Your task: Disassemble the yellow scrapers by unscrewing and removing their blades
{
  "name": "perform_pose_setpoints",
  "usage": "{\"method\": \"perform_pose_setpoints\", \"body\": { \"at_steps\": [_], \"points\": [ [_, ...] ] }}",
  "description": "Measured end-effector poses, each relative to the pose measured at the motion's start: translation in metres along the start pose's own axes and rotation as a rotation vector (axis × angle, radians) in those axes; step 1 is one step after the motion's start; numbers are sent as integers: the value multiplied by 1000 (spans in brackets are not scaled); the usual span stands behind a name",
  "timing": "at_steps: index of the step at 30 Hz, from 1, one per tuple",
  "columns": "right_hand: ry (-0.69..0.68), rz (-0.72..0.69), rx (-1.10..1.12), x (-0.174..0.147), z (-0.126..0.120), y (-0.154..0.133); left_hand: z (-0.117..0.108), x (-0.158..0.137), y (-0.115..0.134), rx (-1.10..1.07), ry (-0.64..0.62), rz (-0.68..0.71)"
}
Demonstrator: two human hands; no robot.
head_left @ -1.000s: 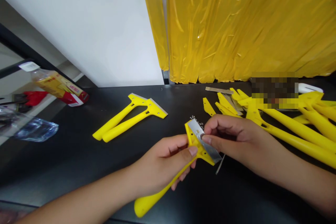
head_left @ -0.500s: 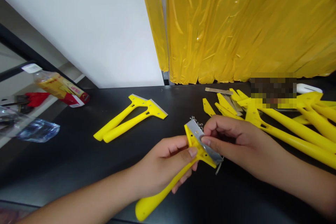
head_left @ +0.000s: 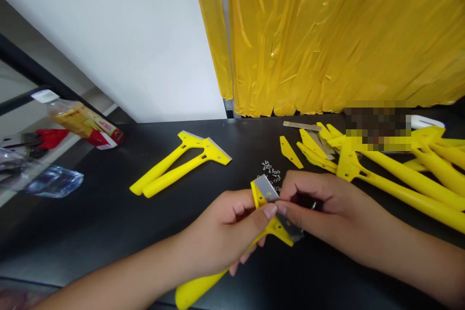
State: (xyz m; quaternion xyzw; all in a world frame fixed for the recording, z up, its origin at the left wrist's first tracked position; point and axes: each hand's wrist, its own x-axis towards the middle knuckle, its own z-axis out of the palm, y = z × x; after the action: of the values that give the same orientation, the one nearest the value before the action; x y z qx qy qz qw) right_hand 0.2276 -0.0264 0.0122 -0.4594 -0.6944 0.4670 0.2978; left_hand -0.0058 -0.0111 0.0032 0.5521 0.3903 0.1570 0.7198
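Observation:
My left hand [head_left: 221,232] is closed around a yellow scraper handle [head_left: 199,288], its thumb on the flared head. A flat metal blade [head_left: 264,186] lies along that head, slanting down to the right. Thumb and forefinger of my right hand [head_left: 323,208] are pinched on the blade's middle, close to my left thumb, and hide part of it. Small screws and nuts [head_left: 269,168] lie scattered on the table just beyond the blade. Two yellow scrapers with blades [head_left: 181,164] lie side by side to the left.
At the right are several yellow scraper handles [head_left: 407,186], small yellow plates [head_left: 290,152] and loose blades [head_left: 301,126]. A bottle [head_left: 85,123] and a clear plastic item [head_left: 54,179] are at the left. Yellow plastic sheeting [head_left: 327,38] hangs behind the black table [head_left: 109,223].
The held scraper has shifted slightly down and left, uncovering more of the screws. My right fingertips have moved along with the blade, closer to my left thumb.

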Motion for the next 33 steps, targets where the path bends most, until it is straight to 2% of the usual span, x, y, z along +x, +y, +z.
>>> {"method": "perform_pose_setpoints", "body": {
  "at_steps": [5,7,10,16,23,33],
  "points": [
    [-3,-377,-462,-7,-10,-7,-1,2,0,-60,14,-39],
    [45,-424,-555,-2,-21,-2,-2,4,0,-109,59,-36],
    [231,-368,-781,12,-38,20,-7,8,2,-183,148,-11],
    [231,-241,-964,31,-50,66,-15,14,6,-188,212,15],
    [194,-219,-1011,32,-59,73,-14,13,2,-221,187,20],
    [304,-128,-1005,36,-55,93,-15,11,0,-237,145,-1]
  ]
}}
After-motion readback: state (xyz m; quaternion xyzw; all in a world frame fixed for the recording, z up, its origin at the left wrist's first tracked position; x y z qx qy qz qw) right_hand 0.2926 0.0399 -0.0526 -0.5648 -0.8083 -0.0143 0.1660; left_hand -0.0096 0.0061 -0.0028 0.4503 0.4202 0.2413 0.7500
